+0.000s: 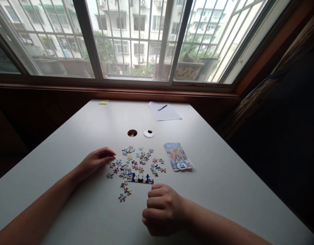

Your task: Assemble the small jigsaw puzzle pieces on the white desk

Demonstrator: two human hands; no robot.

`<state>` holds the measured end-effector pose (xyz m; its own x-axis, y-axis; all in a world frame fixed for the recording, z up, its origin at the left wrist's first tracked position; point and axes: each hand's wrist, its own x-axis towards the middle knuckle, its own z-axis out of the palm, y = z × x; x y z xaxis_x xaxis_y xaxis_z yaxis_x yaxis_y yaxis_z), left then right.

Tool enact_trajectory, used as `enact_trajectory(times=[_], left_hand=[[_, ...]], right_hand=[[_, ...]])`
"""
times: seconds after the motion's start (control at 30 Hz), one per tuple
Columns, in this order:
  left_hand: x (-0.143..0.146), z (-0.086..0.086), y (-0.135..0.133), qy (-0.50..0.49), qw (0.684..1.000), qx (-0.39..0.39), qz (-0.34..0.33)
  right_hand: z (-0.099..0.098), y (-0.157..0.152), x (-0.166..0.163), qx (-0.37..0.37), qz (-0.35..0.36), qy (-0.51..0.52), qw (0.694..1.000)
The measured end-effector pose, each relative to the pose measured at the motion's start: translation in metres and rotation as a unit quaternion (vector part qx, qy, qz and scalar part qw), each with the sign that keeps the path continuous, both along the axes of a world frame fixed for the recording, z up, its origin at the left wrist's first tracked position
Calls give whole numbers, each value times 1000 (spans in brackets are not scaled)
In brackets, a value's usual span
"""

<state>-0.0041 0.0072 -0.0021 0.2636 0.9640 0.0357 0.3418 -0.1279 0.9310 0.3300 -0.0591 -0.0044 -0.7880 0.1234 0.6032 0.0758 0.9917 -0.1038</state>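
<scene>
Several loose jigsaw puzzle pieces [134, 162] lie scattered on the white table in front of me. At their left edge my left hand [99, 158] is closed in a pinch, with a small puzzle piece [114, 157] at its fingertips, partly covered by them. A joined strip of puzzle [141, 178], dark blue and white with a black shape, lies on the near side of the loose pieces. Just below and right of the strip, my right hand [165, 208] rests as a loose fist, apart from the pieces; nothing shows in it. Right of the pieces lies a colourful picture sheet [178, 156].
The table [218, 190] has a round cable hole [132, 133] with its cover [149, 133] lying beside it. Farther back are a paper sheet [162, 114] with a pen [162, 107] on it and a yellow note [103, 102]. A barred window [136, 80] stands behind.
</scene>
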Motion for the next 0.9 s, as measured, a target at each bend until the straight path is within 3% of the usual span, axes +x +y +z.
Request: enact_trajectory(times=[0.3,0.57,0.9], left_hand=[[0,3,-1,18,1000,4,-4],[1,-1,1,-38,999,-18,17],[2,-3,1,-68,992,-29,105]], right_hand=[[3,0,-2,-6,0,11,1000],[2,0,-1,-2,-3,0,1000],[0,1,0,2,-7,-7,1000]])
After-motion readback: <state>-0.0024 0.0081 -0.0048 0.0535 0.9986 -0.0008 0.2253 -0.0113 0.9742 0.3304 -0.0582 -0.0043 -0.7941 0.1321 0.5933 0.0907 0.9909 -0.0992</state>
